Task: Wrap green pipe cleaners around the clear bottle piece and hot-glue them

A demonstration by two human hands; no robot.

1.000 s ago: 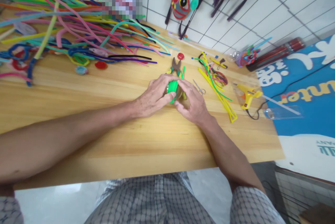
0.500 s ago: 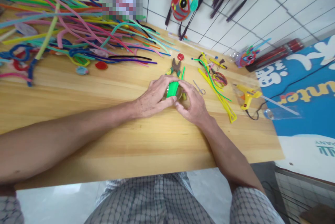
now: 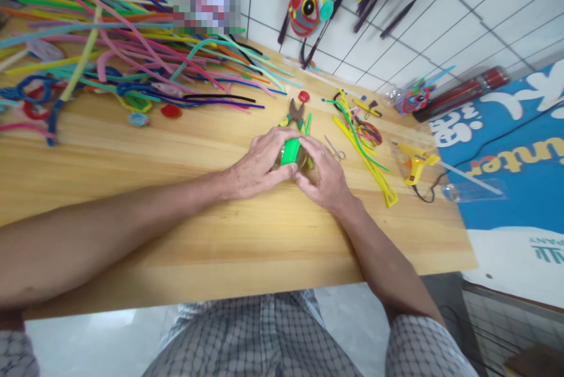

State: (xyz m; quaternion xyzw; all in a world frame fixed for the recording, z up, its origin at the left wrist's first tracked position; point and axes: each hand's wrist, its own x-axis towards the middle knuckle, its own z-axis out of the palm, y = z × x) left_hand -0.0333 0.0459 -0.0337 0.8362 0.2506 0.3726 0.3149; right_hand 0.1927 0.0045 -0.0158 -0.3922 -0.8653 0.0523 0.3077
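Between my two hands is a small clear, rounded object with bright green pipe-cleaner strips point(image 3: 289, 152) laid across it. My left hand point(image 3: 263, 164) curls round its left side, thumb along the near edge. From the other side my right hand point(image 3: 325, 172) closes on it, fingertips touching the top of the green strips. Much of the object is hidden by my fingers. A green strip end point(image 3: 308, 123) sticks up behind my right fingers. Just beyond my hands lie pliers point(image 3: 296, 110) with yellow-green handles, partly covered.
Many coloured pipe cleaners point(image 3: 132, 54) are heaped at the back left. Small scissors point(image 3: 335, 149), yellow pipe cleaners point(image 3: 368, 160) and a yellow glue gun point(image 3: 416, 162) with a cord lie to the right. A red cap point(image 3: 304, 97) sits behind the pliers. Decorated masks point(image 3: 306, 7) hang on the tiled wall.
Almost nothing differs. Both hands stay closed round the green-striped object in the same place, with only a very slight shift of the fingers and view.
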